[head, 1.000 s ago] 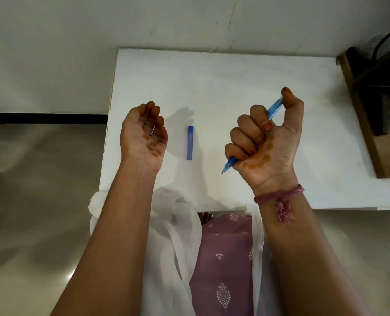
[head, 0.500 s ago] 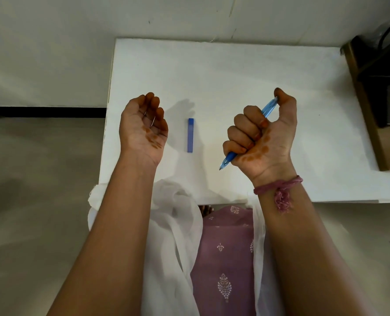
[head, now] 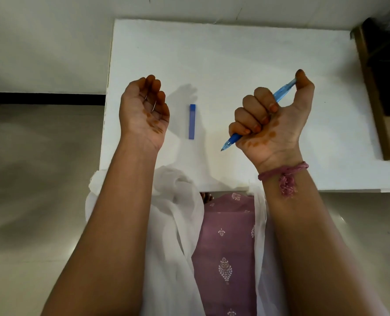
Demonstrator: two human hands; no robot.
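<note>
White table (head: 235,53): right hand (head: 271,124) fisted round blue pen (head: 283,90), left hand (head: 143,112) loosely curled, empty; small blue bar (head: 192,121) lies left of the grip, so work looks barely begun.

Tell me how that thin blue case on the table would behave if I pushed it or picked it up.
The blue case lies flat with straight edges, so it would probably slide rather than roll on the smooth white table. It looks slim, so likely light and stiff. Lying flat, it may be fiddly to pinch up.
</note>
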